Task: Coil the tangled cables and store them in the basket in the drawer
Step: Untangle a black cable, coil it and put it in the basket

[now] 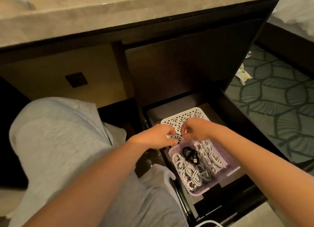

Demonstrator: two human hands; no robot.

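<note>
A dark wooden drawer point(244, 123) stands pulled open. In it sits a lilac plastic basket point(226, 153) holding several coiled white cables point(192, 174) and one coiled black cable point(190, 154) with a USB plug. Behind the basket lies a white perforated lid point(190, 113) with a cut-out pattern. My left hand point(158, 136) and my right hand point(197, 127) meet over the lid's near edge, just above the basket's far end. Their curled fingers pinch that edge. The fingertips are partly hidden.
My knee in grey trousers point(59, 141) is left of the drawer. A marble top point(119, 14) overhangs the dark cabinet. Green patterned carpet point(280, 99) with paper scraps point(243, 74) lies to the right. A white cable end point(206, 222) shows at the bottom edge.
</note>
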